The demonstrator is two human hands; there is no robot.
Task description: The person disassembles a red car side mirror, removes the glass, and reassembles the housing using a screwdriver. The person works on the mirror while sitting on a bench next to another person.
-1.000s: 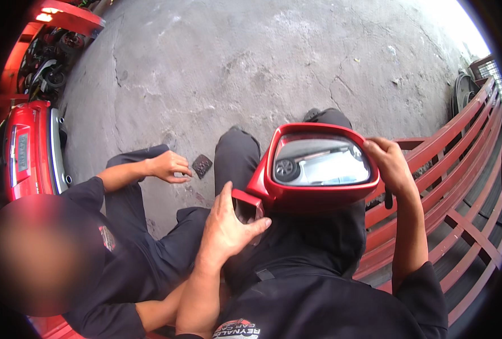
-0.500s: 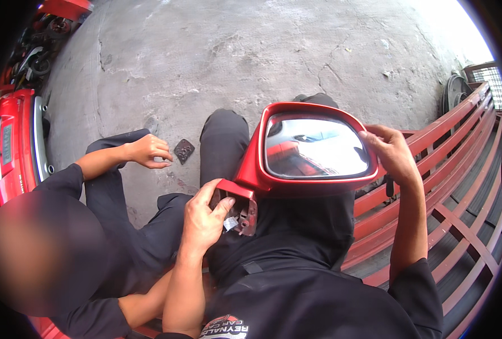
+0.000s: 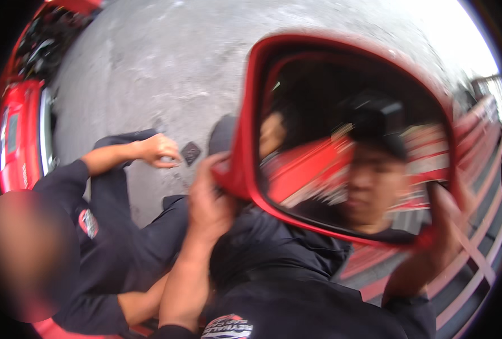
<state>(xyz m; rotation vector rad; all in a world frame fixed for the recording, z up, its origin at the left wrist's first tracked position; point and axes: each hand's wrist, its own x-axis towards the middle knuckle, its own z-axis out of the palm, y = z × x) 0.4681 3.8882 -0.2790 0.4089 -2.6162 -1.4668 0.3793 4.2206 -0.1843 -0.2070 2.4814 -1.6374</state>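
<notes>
A red car side mirror (image 3: 243,135) is held up close in front of me, its glass (image 3: 319,85) turned toward me and filled with reflections of red slats and dark clothing. My left hand (image 3: 210,198), blurred, is closed around the red mounting base at the mirror's lower left. At the lower right edge of the housing, my right hand (image 3: 446,226) grips with its thumb against the rim; its other fingers are hidden behind the mirror.
A person in dark clothes (image 3: 121,265) sits close on my left, one hand (image 3: 158,151) loosely curled. Beyond stands a red vehicle (image 3: 22,138). A dark square plate (image 3: 190,153) lies on the concrete floor (image 3: 149,62). A red slatted bench (image 3: 477,257) runs along my right.
Both my hands have raised the mirror toward me and tilted it, so it looks much larger. Its glass now reflects darker shapes instead of bright sky. My right hand has shifted lower along the view.
</notes>
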